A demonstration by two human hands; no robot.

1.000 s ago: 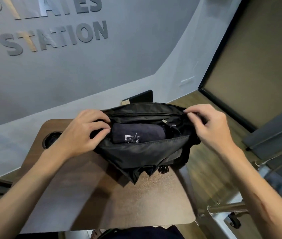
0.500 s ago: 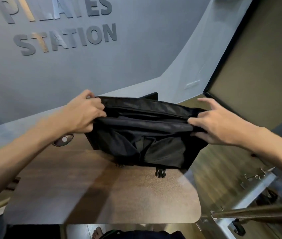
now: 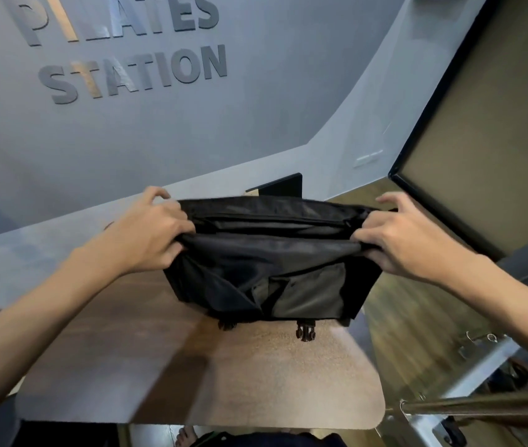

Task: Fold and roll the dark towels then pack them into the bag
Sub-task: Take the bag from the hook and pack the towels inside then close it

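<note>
Right now your left fingers (image 3: 172,233) curl around the bag's top edge at 9 o'clock, and your right fingers (image 3: 366,240) pinch the same edge at 3 o'clock. Both your left hand (image 3: 146,233) and right hand (image 3: 408,240) hold the black bag (image 3: 269,266) upright, its base on the brown table (image 3: 211,375). No towel shows; the opening looks pulled nearly closed. 2 buckles (image 3: 304,330) hang at 6 o'clock.

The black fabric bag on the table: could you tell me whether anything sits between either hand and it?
Nothing visible does. The left hand grips the left end of the black fabric bag and the right hand grips its right end, directly on the fabric above the brown table.
</note>
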